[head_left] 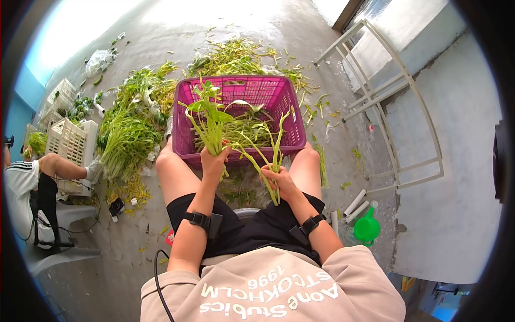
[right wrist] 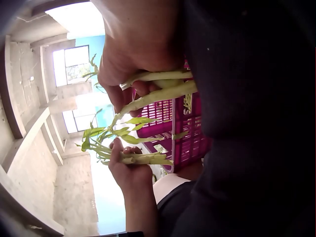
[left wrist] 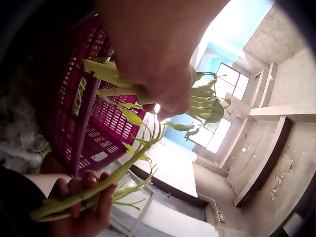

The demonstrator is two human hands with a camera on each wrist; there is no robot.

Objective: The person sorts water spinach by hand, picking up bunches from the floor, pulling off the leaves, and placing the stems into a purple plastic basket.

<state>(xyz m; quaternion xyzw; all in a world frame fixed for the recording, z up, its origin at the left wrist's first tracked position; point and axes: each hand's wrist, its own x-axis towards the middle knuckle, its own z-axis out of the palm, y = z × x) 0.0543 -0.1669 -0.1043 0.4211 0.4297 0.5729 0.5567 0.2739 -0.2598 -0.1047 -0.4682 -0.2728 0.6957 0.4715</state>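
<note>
My left hand (head_left: 214, 156) grips a bunch of water spinach (head_left: 210, 126) near its cut ends, leafy tops pointing up over the crate's near side. A few thicker water spinach stalks (head_left: 276, 153) are held in my right hand (head_left: 279, 180), thumb and fingers curled round their lower part. In the left wrist view, the left hand's bunch (left wrist: 200, 101) shows pale cut stems on one side and leaves on the other. The purple crate (head_left: 185, 115) stands in front of my knees, with loose stems (head_left: 244, 131) inside.
Heaps of greens (head_left: 126, 131) lie on the floor left of and behind the crate. White crates (head_left: 67, 137) and a seated person (head_left: 40, 188) are further left. A metal frame (head_left: 383, 107) leans at the right, with a green plastic scoop (head_left: 367, 228) and white tubes (head_left: 354, 202) nearer me.
</note>
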